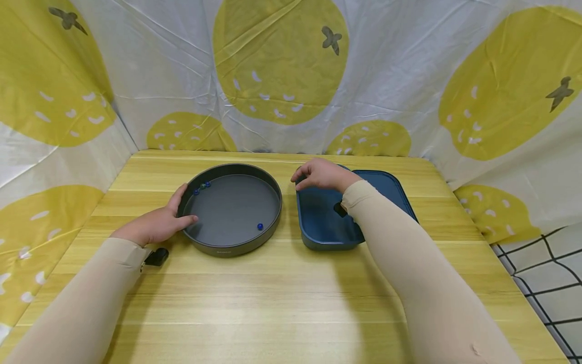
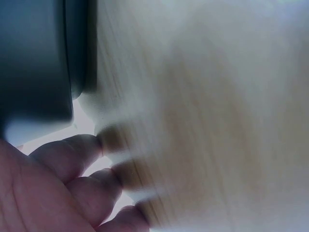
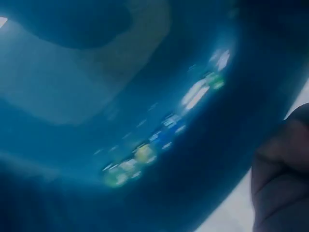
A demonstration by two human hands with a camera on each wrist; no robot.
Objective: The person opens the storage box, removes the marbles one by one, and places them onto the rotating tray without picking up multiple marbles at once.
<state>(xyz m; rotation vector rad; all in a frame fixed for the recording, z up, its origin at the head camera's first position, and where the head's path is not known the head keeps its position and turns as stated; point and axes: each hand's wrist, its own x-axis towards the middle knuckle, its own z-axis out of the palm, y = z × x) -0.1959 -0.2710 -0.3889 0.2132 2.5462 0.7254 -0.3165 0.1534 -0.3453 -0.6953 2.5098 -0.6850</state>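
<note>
Blue/green marbles (image 1: 260, 226): I count 4 in rnd grey metal pan (image 1: 234, 207), more in rect. blue tray (image 1: 325, 217); prob. midway. L hand (image 1: 156, 225) loose against pan, R hand (image 1: 325, 174) loose above tray.

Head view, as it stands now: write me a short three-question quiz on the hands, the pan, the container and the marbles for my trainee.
1. True or false: the left hand touches the left side of the round pan.
2. Choose one. The right hand is over:
A) the middle of the round pan
B) the far left corner of the blue container
C) the near left corner of the blue container
3. In the round pan, what colour is the lone marble, apart from the marble cluster?

Key: 1. True. 2. B. 3. Blue.
</note>
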